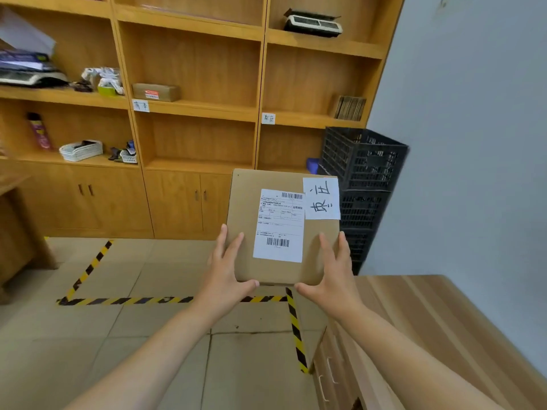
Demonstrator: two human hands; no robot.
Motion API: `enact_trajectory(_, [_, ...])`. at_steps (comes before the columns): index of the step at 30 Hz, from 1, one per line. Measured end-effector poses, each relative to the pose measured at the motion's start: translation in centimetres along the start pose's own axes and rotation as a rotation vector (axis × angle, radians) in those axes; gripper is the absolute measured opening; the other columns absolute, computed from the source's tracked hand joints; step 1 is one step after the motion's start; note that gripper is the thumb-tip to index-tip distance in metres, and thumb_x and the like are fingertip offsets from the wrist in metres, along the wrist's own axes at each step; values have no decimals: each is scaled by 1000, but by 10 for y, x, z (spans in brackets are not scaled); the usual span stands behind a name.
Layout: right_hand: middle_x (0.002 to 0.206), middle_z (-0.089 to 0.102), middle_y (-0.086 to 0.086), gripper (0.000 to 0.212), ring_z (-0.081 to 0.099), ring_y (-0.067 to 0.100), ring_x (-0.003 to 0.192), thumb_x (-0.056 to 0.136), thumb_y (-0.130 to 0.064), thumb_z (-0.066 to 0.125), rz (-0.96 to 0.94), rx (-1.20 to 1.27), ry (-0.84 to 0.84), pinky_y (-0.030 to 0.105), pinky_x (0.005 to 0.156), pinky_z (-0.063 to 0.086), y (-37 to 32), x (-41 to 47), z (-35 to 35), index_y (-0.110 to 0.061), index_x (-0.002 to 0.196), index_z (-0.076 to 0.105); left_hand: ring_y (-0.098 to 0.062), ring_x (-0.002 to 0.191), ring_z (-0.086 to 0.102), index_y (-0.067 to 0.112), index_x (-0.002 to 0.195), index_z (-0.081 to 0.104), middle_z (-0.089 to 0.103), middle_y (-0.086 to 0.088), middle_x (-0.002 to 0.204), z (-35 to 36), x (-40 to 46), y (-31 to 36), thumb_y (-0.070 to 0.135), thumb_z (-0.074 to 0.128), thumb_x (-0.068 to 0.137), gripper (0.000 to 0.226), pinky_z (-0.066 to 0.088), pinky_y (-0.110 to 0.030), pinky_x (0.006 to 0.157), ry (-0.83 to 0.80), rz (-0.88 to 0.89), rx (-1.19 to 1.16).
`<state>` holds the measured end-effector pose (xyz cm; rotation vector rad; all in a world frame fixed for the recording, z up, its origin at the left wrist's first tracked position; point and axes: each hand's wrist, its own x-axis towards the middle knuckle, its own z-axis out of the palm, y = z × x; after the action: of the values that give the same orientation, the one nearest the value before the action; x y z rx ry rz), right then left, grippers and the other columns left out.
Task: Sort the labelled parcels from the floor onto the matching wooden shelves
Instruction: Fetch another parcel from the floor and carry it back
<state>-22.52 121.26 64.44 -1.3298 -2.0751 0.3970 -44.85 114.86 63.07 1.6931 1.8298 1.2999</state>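
Note:
I hold a flat brown cardboard parcel (245, 208) in the air in front of the wooden shelves (195, 109). It bears a white shipping label and a handwritten white tag at its upper right corner. My left hand (226, 270) grips its lower left edge, and my right hand (331, 273) grips its lower right edge. Two small handwritten tags are stuck on shelf edges: a left shelf tag (141, 105) and a right shelf tag (268, 118). Another brown parcel (156, 92) lies on the shelf above the left tag.
Stacked black plastic crates (362, 184) stand at the right of the shelves, against the wall. A light wooden drawer cabinet (414, 335) is at my right. Yellow-black tape (165, 300) marks a rectangle on the tiled floor. Baskets and clutter fill the left shelves.

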Motion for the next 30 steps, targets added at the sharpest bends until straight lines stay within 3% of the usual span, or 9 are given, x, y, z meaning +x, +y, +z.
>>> enact_trajectory(5, [151,-22,-17,116,-4,17,144,61,-51,78,-33,15,-23,40,114,18,6,53,20,-47,141,-7,-10,140,6,41,143,15,-24,42,140,1,47,-21,28,81,66,101,42,-50,101,21,-24,26])
enact_trajectory(8, [153,-21,-11,116,-2,22,144,63,-49,78,-38,-1,-27,44,116,18,5,87,34,-42,144,-5,-8,141,3,40,143,14,-24,42,138,1,79,-38,31,80,67,102,30,-44,111,44,-10,57])
enact_trajectory(13, [152,-22,-11,115,0,22,143,64,-48,78,-33,-17,-13,46,116,19,-3,150,62,-40,144,-5,-5,140,0,40,143,14,-20,41,139,-9,145,-70,31,81,67,102,22,-39,112,50,44,41])
enact_trajectory(25, [153,-23,-13,116,-2,21,144,63,-47,79,19,-15,27,45,116,16,-33,315,151,-42,144,-3,-13,140,7,40,143,13,-13,26,151,-53,321,-164,39,81,63,104,25,-37,107,64,75,149])
enact_trajectory(30, [154,-22,-9,117,-2,18,144,62,-50,79,26,-44,22,41,114,15,-21,365,176,-41,144,-3,-12,140,8,40,143,14,-13,29,150,-44,372,-193,39,81,63,104,25,-37,107,35,73,110])
